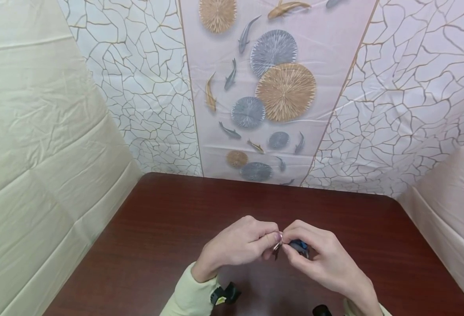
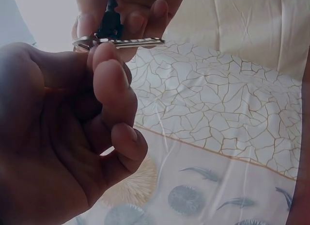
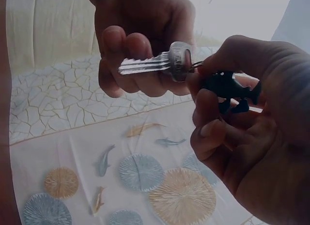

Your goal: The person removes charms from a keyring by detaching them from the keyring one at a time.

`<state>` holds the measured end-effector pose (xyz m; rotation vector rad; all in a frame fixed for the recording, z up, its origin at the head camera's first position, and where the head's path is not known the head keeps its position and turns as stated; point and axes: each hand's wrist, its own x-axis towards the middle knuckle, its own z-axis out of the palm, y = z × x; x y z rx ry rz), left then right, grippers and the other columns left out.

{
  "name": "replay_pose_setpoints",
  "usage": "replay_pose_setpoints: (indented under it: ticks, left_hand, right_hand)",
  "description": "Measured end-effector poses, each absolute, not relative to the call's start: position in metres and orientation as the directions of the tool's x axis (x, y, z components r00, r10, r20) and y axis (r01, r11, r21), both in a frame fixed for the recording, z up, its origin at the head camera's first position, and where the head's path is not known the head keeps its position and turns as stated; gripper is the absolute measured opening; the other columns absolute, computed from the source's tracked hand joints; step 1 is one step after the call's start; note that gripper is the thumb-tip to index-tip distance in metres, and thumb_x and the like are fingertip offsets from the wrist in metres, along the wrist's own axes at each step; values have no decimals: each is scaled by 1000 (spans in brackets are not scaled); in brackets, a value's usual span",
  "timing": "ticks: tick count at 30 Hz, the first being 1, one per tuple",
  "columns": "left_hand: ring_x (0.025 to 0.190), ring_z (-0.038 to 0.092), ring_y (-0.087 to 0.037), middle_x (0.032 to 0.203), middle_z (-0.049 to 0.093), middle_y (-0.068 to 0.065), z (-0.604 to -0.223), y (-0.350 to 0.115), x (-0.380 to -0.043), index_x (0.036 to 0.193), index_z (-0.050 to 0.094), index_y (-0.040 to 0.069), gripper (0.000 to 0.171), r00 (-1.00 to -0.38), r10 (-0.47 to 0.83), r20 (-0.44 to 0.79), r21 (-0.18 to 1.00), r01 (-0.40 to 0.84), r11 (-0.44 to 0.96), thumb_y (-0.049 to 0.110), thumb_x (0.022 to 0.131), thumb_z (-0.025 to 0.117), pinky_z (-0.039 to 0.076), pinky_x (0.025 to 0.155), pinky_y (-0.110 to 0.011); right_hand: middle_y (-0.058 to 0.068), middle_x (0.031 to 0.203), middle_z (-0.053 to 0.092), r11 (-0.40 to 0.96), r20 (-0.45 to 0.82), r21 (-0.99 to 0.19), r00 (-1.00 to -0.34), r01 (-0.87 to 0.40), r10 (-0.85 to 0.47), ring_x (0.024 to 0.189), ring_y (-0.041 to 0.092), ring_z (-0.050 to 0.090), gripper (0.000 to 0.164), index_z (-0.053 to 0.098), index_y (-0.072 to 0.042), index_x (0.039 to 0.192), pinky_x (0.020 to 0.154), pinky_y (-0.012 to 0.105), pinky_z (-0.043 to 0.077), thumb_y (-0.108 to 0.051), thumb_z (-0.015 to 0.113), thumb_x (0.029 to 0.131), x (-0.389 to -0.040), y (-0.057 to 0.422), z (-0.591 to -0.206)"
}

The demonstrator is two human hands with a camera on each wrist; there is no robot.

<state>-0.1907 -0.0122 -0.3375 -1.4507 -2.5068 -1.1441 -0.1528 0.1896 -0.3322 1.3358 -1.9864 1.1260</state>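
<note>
My left hand [image 1: 241,243] pinches a silver key [image 3: 145,65] between thumb and fingers. In the right wrist view the key's toothed blade points left, away from my right hand [image 1: 330,256]. My right thumb and forefinger pinch a thin metal ring [image 3: 195,65] at the key's head. A dark, fish-like charm [image 3: 223,84] hangs by the right palm, partly covered by fingers. Blue shows on the charm in the head view. Both hands nearly touch, held above the table. Fingertips hide how far the ring passes through the key's hole.
Beneath the hands lies a dark reddish-brown table [image 1: 169,219]. A patterned cloth [image 1: 248,145] with fish and round leaf prints hangs behind it, and pale cloth [image 1: 50,166] covers the left side. A black strapped device [image 1: 226,294] is on the left wrist.
</note>
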Motion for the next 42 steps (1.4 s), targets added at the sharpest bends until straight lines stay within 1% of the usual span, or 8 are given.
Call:
replay_pose_setpoints:
  ticks: [7,10,14,21,26,31,38,42]
  left_hand:
    - [54,48,5,62,57,13,-336,-15,-191,78,61,20,22,-592,671,446,604,753,263,20,98,52,40,52,-12]
    - [60,48,6,71,59,13,-335,-16,-192,85,61,20,9,-565,602,564,528,807,262,17,93,62,42,57,-9]
    - [63,46,8,74,60,14,-334,-16,-191,85,60,20,10,-494,560,665,419,868,268,15,91,67,40,59,-6]
    - [58,42,4,67,56,14,-332,-14,-187,82,58,19,12,-532,568,627,449,844,295,16,93,62,33,57,-7]
    - [63,47,5,75,58,13,-332,-13,-186,90,59,18,6,-518,576,632,439,852,284,13,93,61,40,61,-7]
    - [67,49,7,77,61,14,-333,-13,-185,90,61,19,8,-502,535,680,417,864,280,12,92,63,42,63,-7]
    - [58,42,9,67,60,17,-334,-11,-184,83,57,22,14,-567,504,651,493,821,287,15,94,61,37,54,-7]
    - [62,45,8,72,58,15,-335,-9,-185,87,58,20,10,-568,521,637,499,819,283,16,95,59,39,57,-6]
  right_hand:
    - [-5,86,62,237,778,-354,-425,-905,-462,74,0,54,33,66,-11,93,61,12,42,15,68,72,-153,185,-332]
    - [-5,85,62,268,784,-342,-431,-901,-448,72,-1,52,32,65,-13,91,59,11,40,13,68,72,-153,185,-331]
    - [-3,84,61,237,791,-352,-424,-905,-441,74,0,54,31,65,-11,91,62,13,42,14,67,72,-153,185,-332]
    - [0,86,62,177,803,-365,-406,-914,-436,78,2,55,19,66,-9,94,65,15,44,6,68,83,-155,185,-334]
    - [4,84,62,157,815,-346,-379,-925,-438,77,2,55,6,66,-7,94,64,14,44,-3,66,89,-157,184,-334]
    - [4,83,61,165,819,-347,-384,-923,-427,78,2,55,4,65,-7,92,64,14,44,-3,66,90,-156,184,-334]
    - [4,84,61,191,823,-347,-396,-918,-408,78,2,55,4,66,-10,92,65,14,43,-6,65,91,-157,185,-334]
    - [4,85,61,199,825,-337,-391,-920,-409,79,2,55,5,67,-10,93,65,14,44,-6,66,91,-158,187,-334]
